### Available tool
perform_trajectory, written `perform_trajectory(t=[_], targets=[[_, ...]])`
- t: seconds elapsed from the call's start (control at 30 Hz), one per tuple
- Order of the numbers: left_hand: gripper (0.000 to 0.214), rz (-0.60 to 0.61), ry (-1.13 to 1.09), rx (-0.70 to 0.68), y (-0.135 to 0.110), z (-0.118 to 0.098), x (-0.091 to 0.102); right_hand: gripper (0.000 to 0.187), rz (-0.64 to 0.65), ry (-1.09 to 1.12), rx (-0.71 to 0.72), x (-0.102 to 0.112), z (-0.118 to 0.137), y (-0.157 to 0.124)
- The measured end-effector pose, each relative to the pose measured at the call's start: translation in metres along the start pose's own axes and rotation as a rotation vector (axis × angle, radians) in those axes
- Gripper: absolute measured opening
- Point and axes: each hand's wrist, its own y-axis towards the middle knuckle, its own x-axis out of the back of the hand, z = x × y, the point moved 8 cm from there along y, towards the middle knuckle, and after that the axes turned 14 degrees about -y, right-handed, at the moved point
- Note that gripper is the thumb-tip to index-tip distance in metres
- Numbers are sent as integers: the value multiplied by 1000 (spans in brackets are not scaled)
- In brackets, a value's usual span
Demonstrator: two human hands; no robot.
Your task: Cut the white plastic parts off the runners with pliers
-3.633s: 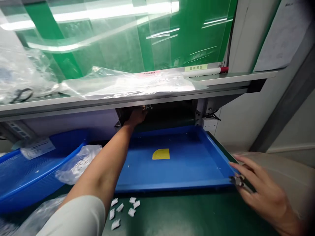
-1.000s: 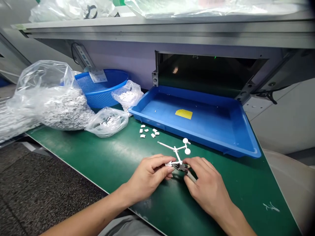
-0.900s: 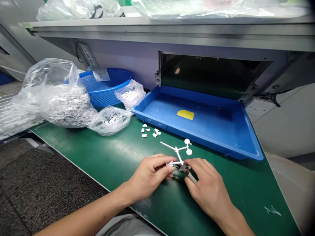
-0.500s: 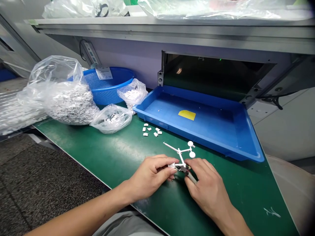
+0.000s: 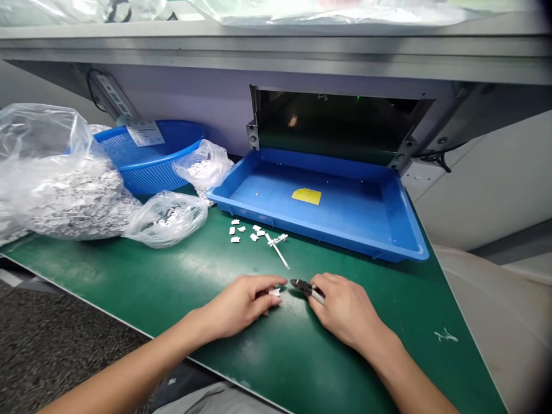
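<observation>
A small white plastic part [image 5: 275,292] is pinched between the thumb and fingers of my left hand [image 5: 245,302]. My right hand [image 5: 345,305] grips a pair of side cutters [image 5: 303,286], their dark jaws pointing left towards my left hand but apart from the part. Beyond both hands, a white branched plastic sprue [image 5: 278,250] is over the green table in front of the blue tray; whether it rests flat I cannot tell. Several small white parts [image 5: 235,239] lie loose on the table to the left of the sprue.
A shallow blue tray [image 5: 345,230] with a yellow label stands behind the hands. At the left are a large clear bag of white parts [image 5: 73,195], two smaller bags, [image 5: 168,221] one lying open, and a blue basket [image 5: 150,172]. A metal shelf [image 5: 276,54] overhangs the table.
The branched sprue has come away from my hands and is now farther off, near the tray. My hands have moved apart, the left still with a small part. The view has shifted right.
</observation>
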Motion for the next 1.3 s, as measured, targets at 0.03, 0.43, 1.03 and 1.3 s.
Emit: perform_trajectory(t=[0.03, 0.43, 1.03, 1.3], targets=[[31, -35, 57, 11, -2, 2, 9, 4, -39, 8, -13, 1, -4, 1], [27, -308, 490, -136, -16, 24, 88, 18, -180, 72, 39, -12, -9, 6], [22, -485, 147, -367, 32, -18, 52, 39, -448, 681, -335, 6, -30, 5], [23, -399, -161, -406, 18, -21, 9, 26, -452, 823, -298, 13, -15, 1]])
